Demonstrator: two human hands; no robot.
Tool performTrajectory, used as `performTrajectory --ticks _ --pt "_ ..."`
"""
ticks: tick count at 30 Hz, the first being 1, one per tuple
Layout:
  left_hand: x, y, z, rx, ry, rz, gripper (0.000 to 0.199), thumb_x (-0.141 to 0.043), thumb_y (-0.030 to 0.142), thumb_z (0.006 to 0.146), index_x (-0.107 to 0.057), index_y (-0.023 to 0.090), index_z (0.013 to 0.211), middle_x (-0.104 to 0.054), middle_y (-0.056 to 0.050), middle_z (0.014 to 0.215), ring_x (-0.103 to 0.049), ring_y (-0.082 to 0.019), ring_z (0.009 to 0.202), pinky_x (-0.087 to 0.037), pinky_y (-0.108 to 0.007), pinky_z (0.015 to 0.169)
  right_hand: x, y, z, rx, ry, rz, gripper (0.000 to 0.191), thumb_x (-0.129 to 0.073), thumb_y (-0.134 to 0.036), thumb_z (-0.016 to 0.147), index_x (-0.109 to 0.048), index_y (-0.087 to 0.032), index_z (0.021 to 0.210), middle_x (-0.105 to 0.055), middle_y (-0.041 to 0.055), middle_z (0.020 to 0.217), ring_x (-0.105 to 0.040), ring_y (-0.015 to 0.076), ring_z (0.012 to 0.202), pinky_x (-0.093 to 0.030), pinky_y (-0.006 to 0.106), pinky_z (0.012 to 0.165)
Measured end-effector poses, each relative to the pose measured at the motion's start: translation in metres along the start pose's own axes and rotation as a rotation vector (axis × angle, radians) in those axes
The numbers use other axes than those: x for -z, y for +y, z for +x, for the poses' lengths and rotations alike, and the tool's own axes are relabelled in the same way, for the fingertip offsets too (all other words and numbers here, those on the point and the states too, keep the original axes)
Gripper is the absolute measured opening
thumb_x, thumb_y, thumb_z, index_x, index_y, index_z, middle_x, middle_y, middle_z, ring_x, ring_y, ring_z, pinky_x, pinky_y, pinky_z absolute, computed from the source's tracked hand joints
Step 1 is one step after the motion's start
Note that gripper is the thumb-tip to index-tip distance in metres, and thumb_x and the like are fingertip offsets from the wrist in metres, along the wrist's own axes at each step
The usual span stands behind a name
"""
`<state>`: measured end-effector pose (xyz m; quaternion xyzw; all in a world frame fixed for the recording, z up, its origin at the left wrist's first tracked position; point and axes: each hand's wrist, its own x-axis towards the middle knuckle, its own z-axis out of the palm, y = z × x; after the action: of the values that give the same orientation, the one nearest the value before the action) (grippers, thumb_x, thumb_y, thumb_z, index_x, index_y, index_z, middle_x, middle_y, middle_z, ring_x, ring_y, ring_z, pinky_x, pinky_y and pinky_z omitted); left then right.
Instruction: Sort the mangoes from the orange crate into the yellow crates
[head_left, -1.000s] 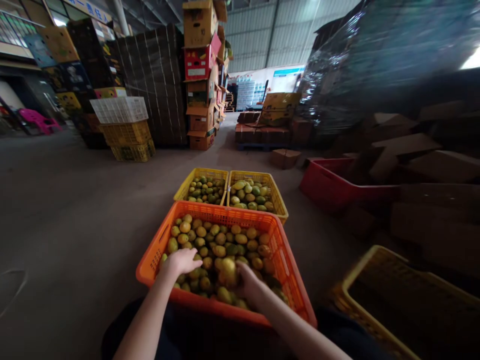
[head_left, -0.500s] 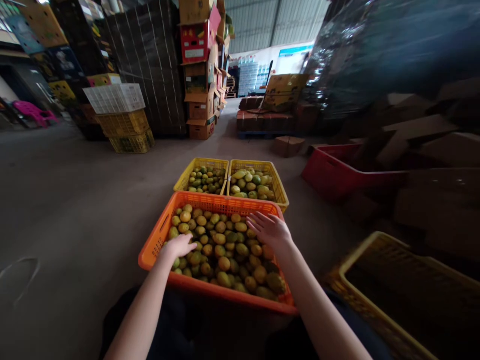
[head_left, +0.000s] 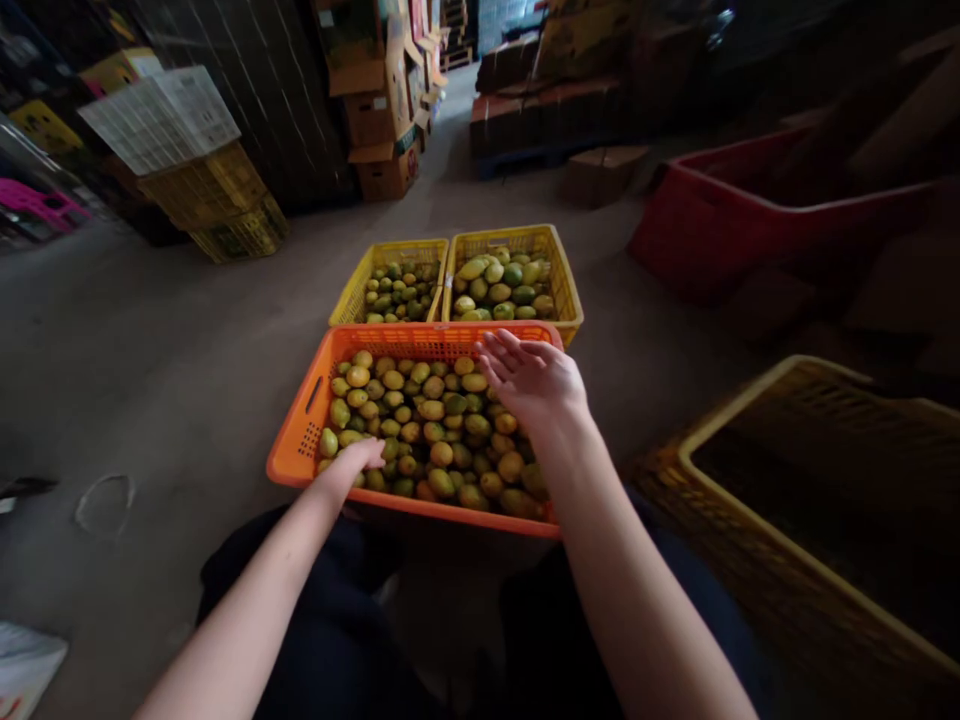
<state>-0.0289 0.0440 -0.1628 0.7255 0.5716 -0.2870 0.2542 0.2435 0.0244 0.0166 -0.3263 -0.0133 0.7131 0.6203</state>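
Note:
An orange crate (head_left: 294, 437) full of green and yellow fruit (head_left: 441, 454) stands on the floor in front of my knees. Low over the fruit at its near left, my left hand (head_left: 363, 455) points inward; its fingers are partly hidden and look close together, and whether they touch a fruit I cannot tell. My right hand (head_left: 531, 378) is raised above the crate's far right part, palm turned up and fingers spread, holding nothing. Behind the orange crate two yellow crates, the left one (head_left: 349, 286) with smaller fruit and the right one (head_left: 568, 280) with larger fruit, stand side by side.
On the right is a large yellow crate (head_left: 739, 405), with a red bin (head_left: 694, 225) beyond it. Stacked white and yellow crates (head_left: 217, 185) stand back left. Cardboard boxes (head_left: 382, 170) rise behind, and a loose carton (head_left: 602, 175) lies on the floor.
The view has tilted down, so the crates sit higher in the picture. My right hand has lifted and turned its palm up. My left hand stays low over the near left fruit.

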Motion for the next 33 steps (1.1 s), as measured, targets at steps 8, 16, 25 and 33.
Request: performTrajectory --ticks 8,16,25,33 --pt "-0.021 0.026 0.035 0.154 0.124 -0.107 0.045 -0.056 0.028 0.084 -0.048 0.015 0.126 -0.053 -0.012 0.125 -0.054 -0.027 0.109 -0.045 -0.041 0.090 -0.011 0.025 -0.007 -0.226 -0.076 0.000 0.020 -0.039 -0.011 0.073 -0.059 -0.013 0.074 -0.067 0.0057 0.066 -0.063 0.0157 0.062 -0.047 0.025 0.059" --pt "0.039 0.017 0.034 0.026 0.024 -0.285 0.048 -0.054 0.031 0.073 -0.051 0.010 0.117 -0.067 -0.008 0.096 -0.061 -0.020 0.079 -0.050 -0.027 0.067 -0.002 0.019 -0.001 -0.175 0.083 -0.066 0.020 -0.038 -0.011 0.075 -0.058 -0.014 0.071 -0.064 0.0024 0.065 -0.058 0.0121 0.061 -0.044 0.022 0.060" --pt "0.152 0.099 -0.072 -0.614 0.366 -0.722 0.050 -0.046 0.046 0.085 -0.043 0.023 0.130 -0.056 -0.005 0.120 -0.056 -0.021 0.102 -0.047 -0.034 0.084 0.008 0.023 -0.002 -0.118 0.183 -0.121 0.007 -0.049 -0.026 0.073 -0.053 -0.022 0.075 -0.057 -0.0027 0.071 -0.053 0.0129 0.063 -0.044 0.026 0.059" --pt "0.106 0.049 -0.030 -0.211 0.462 -0.297 0.043 -0.029 0.042 0.092 -0.053 0.017 0.118 -0.062 -0.007 0.109 -0.059 -0.019 0.096 -0.044 -0.032 0.088 0.003 0.033 -0.011 -0.274 0.149 0.016 0.008 -0.044 -0.022 0.076 -0.050 -0.020 0.081 -0.057 0.0001 0.064 -0.057 0.0158 0.061 -0.046 0.025 0.050"
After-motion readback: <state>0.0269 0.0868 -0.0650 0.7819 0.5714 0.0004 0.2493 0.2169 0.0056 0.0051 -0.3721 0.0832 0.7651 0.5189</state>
